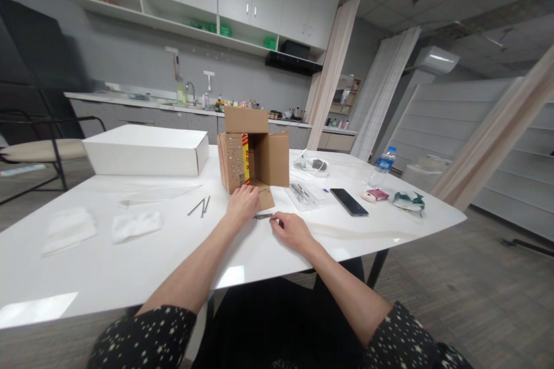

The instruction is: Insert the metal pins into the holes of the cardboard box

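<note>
Just beside right hand (291, 229): tool (263, 217).

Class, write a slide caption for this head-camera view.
Left hand on open cardboard box; right hand beside it, white table.

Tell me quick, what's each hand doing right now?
Left hand: resting on the cardboard box flap, holding nothing visible.
Right hand: fingers curled on a small dark tool on the table.

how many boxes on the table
2: a white box lying closed at the far left, and an open cardboard box on its side mid-table, just beyond the left hand.
</note>
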The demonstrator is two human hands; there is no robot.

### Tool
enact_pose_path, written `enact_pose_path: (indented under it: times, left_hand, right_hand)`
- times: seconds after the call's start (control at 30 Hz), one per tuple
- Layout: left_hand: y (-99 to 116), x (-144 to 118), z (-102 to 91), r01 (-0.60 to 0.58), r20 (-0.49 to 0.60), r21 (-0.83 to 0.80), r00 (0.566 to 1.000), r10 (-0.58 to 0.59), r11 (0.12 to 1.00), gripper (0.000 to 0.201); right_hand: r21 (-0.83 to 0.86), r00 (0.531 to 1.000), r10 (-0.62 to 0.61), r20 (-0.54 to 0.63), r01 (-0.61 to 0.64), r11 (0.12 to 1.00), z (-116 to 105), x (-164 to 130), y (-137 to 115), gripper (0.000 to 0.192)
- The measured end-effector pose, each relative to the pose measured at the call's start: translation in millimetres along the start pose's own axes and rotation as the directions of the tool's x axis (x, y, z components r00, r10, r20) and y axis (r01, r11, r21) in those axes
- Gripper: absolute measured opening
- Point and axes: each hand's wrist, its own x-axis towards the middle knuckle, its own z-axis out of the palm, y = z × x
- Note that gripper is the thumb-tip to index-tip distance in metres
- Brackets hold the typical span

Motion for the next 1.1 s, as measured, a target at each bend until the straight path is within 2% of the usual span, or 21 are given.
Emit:
enact_pose_path:
  times: [0.2, 0.43, 0.63, 0.9, 1.1]
  left_hand:
    - [-0.5, 1.0, -0.3, -0.004, -0.006, 0.024, 1.0, 0.004, 1.0, 0.025]
    - [-9.1, 1.3, -8.5, 0.063, -0.02, 0.024, 0.998, -0.062, 0.998, 0.023]
    - [-10.8, -0.1, -12.9, 0.07, -0.027, 0.02, 0.997, -0.069, 0.997, 0.024]
    - [3.6, -2.1, -3.0, -0.007, -0.002, 0.003, 1.0, 0.007, 1.0, 0.026]
    - [-0.8, -0.7, -2.7, 0.025, -0.014, 0.027, 1.0, -0.025, 0.999, 0.025]
  right_hand:
    - [0.008, 1.0, 0.003, -0.003, -0.003, 1.0, -0.3, -1.0, -0.3, 0.026]
    - [0.001, 1.0, -0.003, -0.006, 0.003, 1.0, 1.5, -0.7, 1.2, 0.026]
    - [0.011, 1.0, 0.009, -0.007, -0.009, 1.0, 0.3, -1.0, 0.4, 0.026]
    - [0.018, 1.0, 0.007, -0.007, -0.007, 1.0, 1.3, -0.8, 0.4, 0.025]
    - [0.014, 1.0, 0.009, -0.009, -0.009, 1.0, 1.3, -0.7, 0.5, 0.026]
